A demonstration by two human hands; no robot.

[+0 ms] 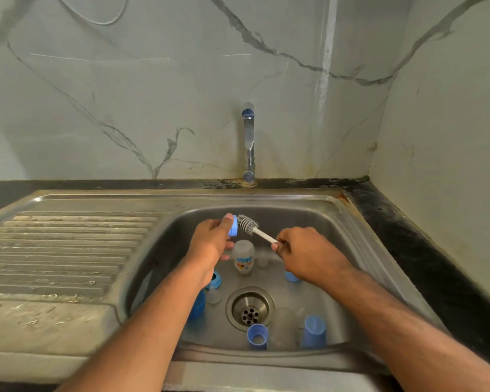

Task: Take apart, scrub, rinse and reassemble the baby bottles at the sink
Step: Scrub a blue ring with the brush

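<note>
Over the steel sink [359, 239], the left hand [210, 241] grips a small blue bottle collar [232, 229], thumb curled over its top edge. The right hand [303, 250] pinches the white handle of a bottle brush [251, 225], whose grey bristle head sits against the open side of the collar; whether the bristles reach inside cannot be told. Both hands hover above the back half of the basin, near each other but apart. Beneath them a clear bottle with a printed label [244, 257] stands on the sink floor, and a small clear part [262, 261] sits just beside it. A blue ring [215, 280] lies near the left wrist, with a clear teat [213, 295] and a larger blue piece [197, 304] close by, partly hidden behind the left forearm. Another blue part [290, 277] peeks from under the right wrist. Near the front wall, past the drain [249, 308], stand a blue collar with its opening up [257, 336], a clear bottle body [283, 329] and a blue cap [313, 332]. The tap [249, 142] rises at the back of the sink, with no water visible under it. A ribbed draining board [63, 250] stretches to the left, and a dark bench [408, 239] runs along the right.
</note>
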